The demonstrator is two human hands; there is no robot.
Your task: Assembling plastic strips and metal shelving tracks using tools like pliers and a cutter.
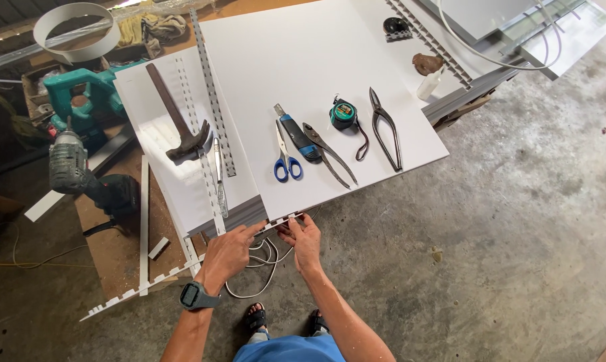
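On the table's top panel (pixel 316 74) lie, left to right, scissors (pixel 287 161), utility knife (pixel 297 134), pliers (pixel 329 155), tape measure (pixel 344 114) and snips (pixel 386 129); a hammer (pixel 179 121) lies on the panel to their left, a drill (pixel 81 175) beyond that panel's left edge, both hands (pixel 230 249) at the near edge

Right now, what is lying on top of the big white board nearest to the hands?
On the white board lie blue-handled scissors, a utility knife, pliers, a tape measure and black snips. Whatever is beneath the board is covered.
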